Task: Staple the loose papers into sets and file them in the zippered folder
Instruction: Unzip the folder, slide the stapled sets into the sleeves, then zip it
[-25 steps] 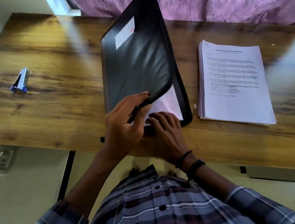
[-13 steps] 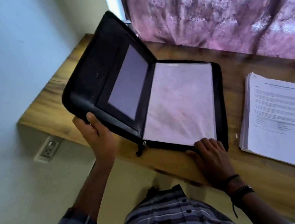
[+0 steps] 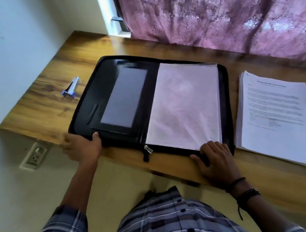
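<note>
The black zippered folder [image 3: 86, 108] lies opened flat on the wooden desk [image 3: 47, 97]. Its left flap shows a dark pocket panel; its right half holds white sheets [image 3: 182, 104]. My left hand [image 3: 81, 147] grips the near edge of the left flap, thumb on top. My right hand [image 3: 215, 161] rests on the folder's near right corner with its fingers on the rim. A stack of printed papers [image 3: 274, 119] sits to the right of the folder. A small blue and silver stapler [image 3: 71, 88] lies on the desk to the left.
A purple curtain [image 3: 220, 3] hangs behind the desk. A wall with a power socket [image 3: 35, 155] is to the left, below the desk edge. The zipper pull [image 3: 148, 149] hangs at the folder's near spine.
The folder's cover has swung from nearly shut to fully opened and laid flat on the desk. My left hand followed it down to the left; my right hand stayed at the near right corner.
</note>
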Available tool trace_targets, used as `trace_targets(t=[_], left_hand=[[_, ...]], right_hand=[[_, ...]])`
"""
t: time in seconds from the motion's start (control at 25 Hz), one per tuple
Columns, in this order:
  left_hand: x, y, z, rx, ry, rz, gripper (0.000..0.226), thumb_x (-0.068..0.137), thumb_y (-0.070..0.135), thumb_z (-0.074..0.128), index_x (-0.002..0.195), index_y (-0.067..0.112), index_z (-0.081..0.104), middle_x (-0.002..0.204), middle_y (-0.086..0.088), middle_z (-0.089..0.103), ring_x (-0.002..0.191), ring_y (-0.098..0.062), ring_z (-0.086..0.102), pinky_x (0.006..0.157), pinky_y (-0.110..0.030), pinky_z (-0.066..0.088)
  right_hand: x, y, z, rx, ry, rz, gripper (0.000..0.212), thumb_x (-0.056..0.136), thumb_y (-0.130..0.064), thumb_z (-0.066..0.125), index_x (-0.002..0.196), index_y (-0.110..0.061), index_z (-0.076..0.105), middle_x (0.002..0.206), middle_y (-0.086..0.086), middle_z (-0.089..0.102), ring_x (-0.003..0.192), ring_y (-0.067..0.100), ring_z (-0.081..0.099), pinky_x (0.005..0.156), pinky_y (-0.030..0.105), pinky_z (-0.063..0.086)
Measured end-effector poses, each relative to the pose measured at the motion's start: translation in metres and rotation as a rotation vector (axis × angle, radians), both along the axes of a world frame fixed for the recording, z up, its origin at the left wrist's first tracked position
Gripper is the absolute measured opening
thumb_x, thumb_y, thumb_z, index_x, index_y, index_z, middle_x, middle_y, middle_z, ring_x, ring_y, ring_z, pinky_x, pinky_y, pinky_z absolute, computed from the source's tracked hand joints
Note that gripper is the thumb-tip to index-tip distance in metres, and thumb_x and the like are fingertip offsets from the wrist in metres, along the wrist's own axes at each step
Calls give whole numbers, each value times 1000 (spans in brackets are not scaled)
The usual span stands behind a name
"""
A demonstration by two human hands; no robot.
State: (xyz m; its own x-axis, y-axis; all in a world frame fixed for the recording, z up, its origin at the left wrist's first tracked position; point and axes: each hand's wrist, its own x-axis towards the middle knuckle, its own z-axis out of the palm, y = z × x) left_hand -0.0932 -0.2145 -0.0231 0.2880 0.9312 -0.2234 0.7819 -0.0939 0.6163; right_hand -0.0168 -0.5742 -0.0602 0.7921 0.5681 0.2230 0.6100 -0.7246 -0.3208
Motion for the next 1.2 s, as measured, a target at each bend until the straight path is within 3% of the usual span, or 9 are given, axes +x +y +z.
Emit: trace_targets(t=[0.04,0.12,0.28,0.48,0.64,0.8,0.92,1.08,1.2], left_hand=[[4,-10,3,132,22,-57,91,84,28,72,150,0,15,153,-25,22,138,-44,26,109,-55,30],[18,-42,11,283,-144,-321,86,82,25,74,148,0,24,149,-24,30,136,-42,28,109,-53,30],[56,-121,7,163,-304,-933,73,86,39,68,143,1,40,145,-18,43,137,-32,37,114,-38,30],[93,-186,-9,328,18,-1434,90,89,66,46,155,12,16,164,-4,8,151,-18,4,123,-35,6],[99,-193,-21,368,56,-1440,58,100,50,39,149,19,36,162,-1,19,150,-17,14,122,-39,8],[97,-190,-18,288,-204,-1314,40,102,36,44,134,17,58,147,-3,49,138,-17,42,118,-39,25],[97,-187,-7,113,-327,-1258,40,100,39,48,132,19,60,139,0,56,132,-14,49,114,-39,35],[95,-182,9,-57,-503,-1162,41,97,41,47,128,19,64,130,5,62,118,1,55,97,-6,40],[95,-184,15,-116,-500,-1156,44,94,48,47,122,21,68,123,9,66,113,1,59,93,-8,44]], right_hand=[[-1,-2,2,17,30,-16,36,90,-50,51,76,-17,53,75,-3,50,68,17,47,65,32,39],[-1,-1,9,93,111,-44,36,89,-52,54,77,-18,53,74,-5,50,67,15,47,64,32,41],[6,0,20,338,258,-229,21,89,-27,69,102,-12,63,91,-1,58,75,13,56,66,37,54],[12,-5,27,525,314,-508,43,93,-20,62,132,-9,50,117,5,59,97,14,58,83,30,52],[5,-11,19,547,406,-496,50,95,-25,60,140,-14,42,129,3,56,111,13,57,94,33,51],[9,-12,19,525,389,-513,53,94,-33,60,141,-14,43,128,2,55,109,11,56,92,32,52],[16,-9,21,526,397,-506,55,93,-41,57,140,-17,43,122,-2,56,102,12,57,84,28,53],[34,-14,25,581,337,-567,46,92,-33,63,133,-15,51,109,-3,61,94,15,59,77,28,53],[54,-35,36,664,217,-709,36,90,-24,67,122,-12,58,102,0,64,89,18,63,70,20,52]])
